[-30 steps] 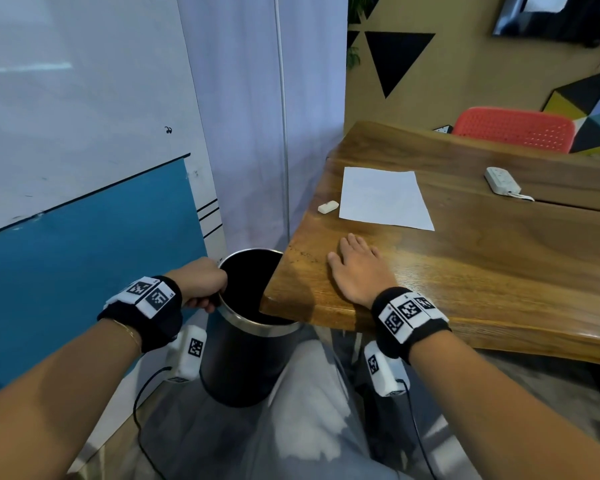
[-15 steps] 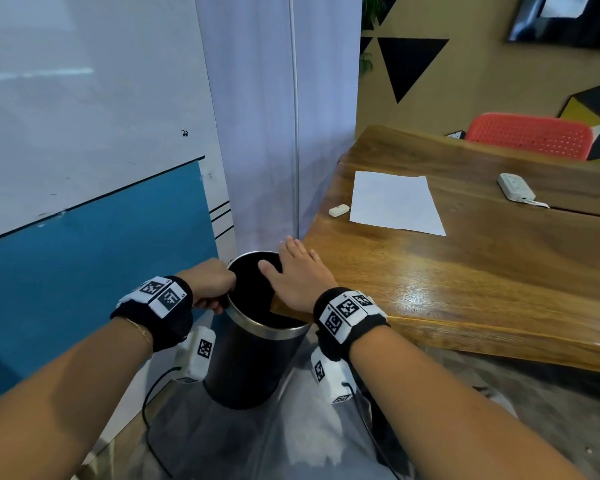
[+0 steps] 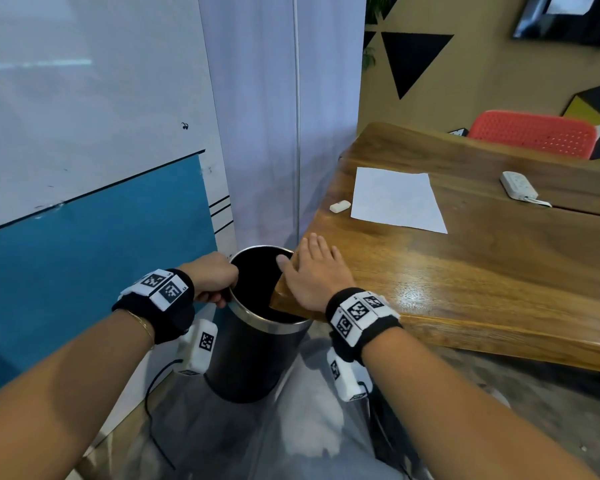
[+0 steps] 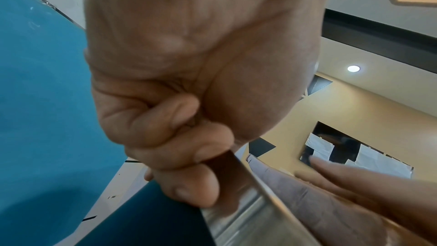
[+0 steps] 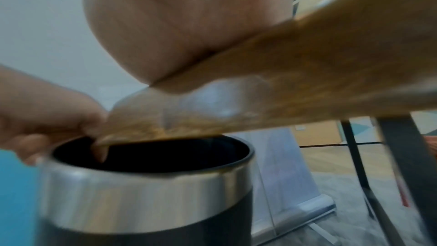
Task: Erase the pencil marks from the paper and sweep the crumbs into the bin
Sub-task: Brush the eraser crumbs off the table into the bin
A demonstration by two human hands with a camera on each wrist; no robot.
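A black bin (image 3: 257, 358) with a steel rim (image 5: 146, 190) stands under the near corner of the wooden table (image 3: 465, 289). My left hand (image 3: 215, 277) grips that rim, fingers curled round it (image 4: 189, 190). My right hand (image 3: 312, 271) lies flat on the table corner, fingers straight, thumb over the bin's mouth. Farther back on the table a white sheet of paper (image 3: 395, 199) lies flat with a white eraser (image 3: 340, 206) at its left. No crumbs show in any view.
A white power strip (image 3: 518, 184) lies at the table's far right, and a red chair (image 3: 534, 133) stands behind it. A blue and white wall panel (image 3: 94, 237) rises left of the bin. Black table legs (image 5: 402, 175) stand behind it.
My right hand slid left across the table corner to its edge over the bin, then drew back slightly. The left hand kept its grip on the rim.
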